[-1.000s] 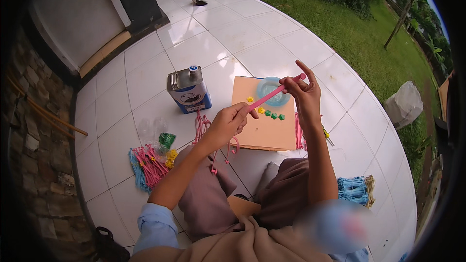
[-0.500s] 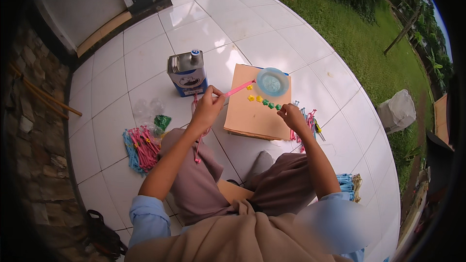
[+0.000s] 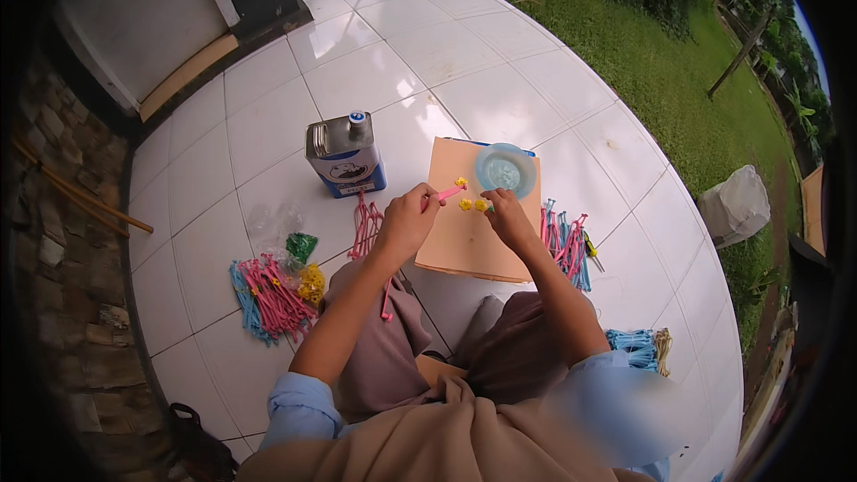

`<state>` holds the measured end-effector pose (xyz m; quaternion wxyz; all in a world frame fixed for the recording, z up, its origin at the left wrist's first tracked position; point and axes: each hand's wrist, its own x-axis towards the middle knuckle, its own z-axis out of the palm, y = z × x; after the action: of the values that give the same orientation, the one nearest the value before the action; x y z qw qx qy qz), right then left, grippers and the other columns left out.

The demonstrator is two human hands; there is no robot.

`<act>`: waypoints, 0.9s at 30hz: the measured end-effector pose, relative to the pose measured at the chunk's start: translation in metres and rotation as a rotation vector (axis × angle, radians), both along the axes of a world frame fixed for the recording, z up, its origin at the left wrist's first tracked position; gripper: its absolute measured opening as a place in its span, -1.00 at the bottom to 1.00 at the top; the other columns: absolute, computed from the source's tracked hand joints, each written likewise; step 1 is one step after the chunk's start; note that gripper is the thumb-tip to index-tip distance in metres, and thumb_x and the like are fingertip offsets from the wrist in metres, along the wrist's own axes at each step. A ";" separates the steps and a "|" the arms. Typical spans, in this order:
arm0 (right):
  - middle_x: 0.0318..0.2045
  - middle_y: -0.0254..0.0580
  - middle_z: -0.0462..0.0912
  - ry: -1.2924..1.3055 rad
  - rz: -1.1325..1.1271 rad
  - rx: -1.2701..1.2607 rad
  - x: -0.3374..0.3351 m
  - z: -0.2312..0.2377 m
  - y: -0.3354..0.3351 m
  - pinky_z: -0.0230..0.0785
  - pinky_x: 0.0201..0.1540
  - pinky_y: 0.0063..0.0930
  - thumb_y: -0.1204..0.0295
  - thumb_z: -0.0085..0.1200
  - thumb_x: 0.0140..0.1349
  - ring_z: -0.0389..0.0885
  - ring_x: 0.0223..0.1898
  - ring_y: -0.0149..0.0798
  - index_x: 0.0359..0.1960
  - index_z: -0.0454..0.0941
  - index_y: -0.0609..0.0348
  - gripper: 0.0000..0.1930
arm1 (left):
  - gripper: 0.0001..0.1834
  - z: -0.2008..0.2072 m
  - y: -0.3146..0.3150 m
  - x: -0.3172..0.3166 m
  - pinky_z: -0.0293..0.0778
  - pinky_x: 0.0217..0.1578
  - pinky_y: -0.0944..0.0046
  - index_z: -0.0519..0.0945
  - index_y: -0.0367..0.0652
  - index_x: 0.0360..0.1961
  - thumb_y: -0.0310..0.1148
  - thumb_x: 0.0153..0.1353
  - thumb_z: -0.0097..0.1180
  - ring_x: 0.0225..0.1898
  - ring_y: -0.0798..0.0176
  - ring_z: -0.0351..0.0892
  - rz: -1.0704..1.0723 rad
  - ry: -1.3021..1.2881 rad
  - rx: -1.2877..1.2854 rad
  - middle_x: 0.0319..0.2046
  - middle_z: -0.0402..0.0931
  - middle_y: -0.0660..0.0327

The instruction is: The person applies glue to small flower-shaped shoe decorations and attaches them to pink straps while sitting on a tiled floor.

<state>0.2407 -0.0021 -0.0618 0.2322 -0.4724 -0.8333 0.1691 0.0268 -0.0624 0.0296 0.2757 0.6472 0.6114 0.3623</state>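
My left hand is closed round a thin pink plastic strip. The strip's far end meets a yellow flower-shaped piece above the tan cardboard box. My right hand reaches over the box top, its thumb and forefinger slightly apart beside two more yellow flower pieces. A bit of a green flower piece shows at its fingertips; any others there are hidden under the hand. A pale blue bowl stands on the far right of the box, just beyond my right hand.
A metal can stands left of the box. Pink and blue strips lie by bags of green and yellow pieces. More strips and a yellow-handled tool lie right. A white sack stands farther off.
My right hand has moved left, covering most of the green flower pieces. My left hand has shifted right, and the strip's end has come down to the yellow piece. The whole view has shifted slightly.
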 end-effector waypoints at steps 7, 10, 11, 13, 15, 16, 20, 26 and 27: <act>-0.23 0.00 0.46 -0.076 0.016 0.048 -0.015 -0.010 -0.005 0.26 -0.02 -0.25 0.67 -0.04 -0.04 0.37 -0.13 0.00 -0.09 0.39 0.33 -0.62 | -0.82 0.027 -0.003 0.006 0.39 -0.52 0.11 0.49 -0.23 -0.37 -0.32 0.20 -0.06 -0.57 -0.02 0.53 0.045 -0.035 -0.130 -0.59 0.52 0.02; -0.28 0.02 0.44 -0.202 0.024 0.140 -0.018 -0.012 -0.004 0.26 -0.06 -0.28 0.70 -0.05 -0.08 0.36 -0.20 -0.01 -0.02 0.33 0.34 -0.53 | -0.81 0.023 -0.003 0.008 0.38 -0.52 0.10 0.49 -0.25 -0.39 -0.33 0.19 -0.05 -0.57 -0.03 0.53 0.029 -0.049 -0.112 -0.61 0.50 -0.01; -0.30 0.02 0.42 -0.225 0.012 0.144 -0.020 -0.012 -0.003 0.25 -0.07 -0.29 0.70 -0.04 -0.11 0.36 -0.23 -0.02 0.03 0.27 0.34 -0.47 | -0.81 0.017 -0.002 0.008 0.38 -0.52 0.10 0.49 -0.25 -0.39 -0.33 0.19 -0.05 -0.57 -0.03 0.53 0.029 -0.042 -0.120 -0.61 0.50 -0.01; -0.33 0.01 0.41 -0.247 0.004 0.146 -0.026 -0.004 -0.004 0.25 -0.09 -0.29 0.71 -0.04 -0.13 0.35 -0.26 -0.03 0.09 0.21 0.35 -0.40 | -0.79 0.009 0.001 0.006 0.31 -0.61 0.28 0.52 -0.22 -0.37 -0.29 0.22 -0.04 -0.70 0.28 0.39 0.046 -0.028 0.046 -0.68 0.44 0.14; -0.31 -0.01 0.41 -0.056 -0.022 0.094 -0.030 0.009 -0.008 0.25 -0.08 -0.27 0.72 -0.02 -0.13 0.36 -0.23 -0.04 0.18 0.10 0.27 -0.29 | -0.77 0.013 0.003 0.004 0.28 -0.66 0.29 0.51 -0.22 -0.37 -0.26 0.23 -0.03 -0.72 0.33 0.38 0.071 -0.069 -0.037 -0.69 0.44 0.17; -0.31 -0.01 0.41 -0.064 -0.018 0.106 -0.031 0.020 -0.006 0.25 -0.08 -0.27 0.72 -0.02 -0.13 0.36 -0.23 -0.04 0.18 0.10 0.27 -0.29 | -0.75 0.018 0.005 0.005 0.25 -0.72 0.31 0.50 -0.22 -0.37 -0.23 0.23 -0.02 -0.73 0.37 0.36 0.099 -0.114 -0.105 -0.69 0.43 0.20; -0.27 -0.06 0.41 0.357 0.059 0.007 -0.041 0.077 -0.014 0.30 -0.04 -0.30 0.74 0.02 -0.09 0.41 -0.16 -0.11 0.22 0.09 0.15 -0.26 | -0.74 0.030 0.004 0.005 0.18 -0.79 0.34 0.50 -0.20 -0.35 -0.19 0.23 0.00 -0.74 0.46 0.33 0.139 -0.228 -0.070 -0.66 0.43 0.31; -0.29 -0.10 0.45 0.503 0.184 0.257 -0.046 0.115 -0.050 0.39 -0.16 -0.38 0.76 0.07 -0.08 0.49 -0.23 -0.17 0.18 0.16 0.14 -0.30 | -0.73 0.020 0.006 0.003 0.38 -0.50 0.49 0.51 -0.24 -0.28 -0.22 0.20 0.06 -0.54 0.50 0.44 -0.010 -0.442 -0.090 -0.42 0.53 0.29; -0.29 -0.09 0.45 0.504 0.184 0.282 -0.045 0.114 -0.052 0.40 -0.17 -0.38 0.75 0.08 -0.08 0.50 -0.23 -0.17 0.17 0.17 0.14 -0.30 | -0.74 0.019 0.006 0.005 0.38 -0.39 0.46 0.52 -0.25 -0.25 -0.25 0.17 0.09 -0.45 0.46 0.47 -0.051 -0.514 -0.101 -0.40 0.54 0.26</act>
<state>0.1957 -0.0544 0.0525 0.4787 -0.3013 -0.8039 0.1838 0.0318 -0.0569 0.0487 0.4628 0.5348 0.5220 0.4767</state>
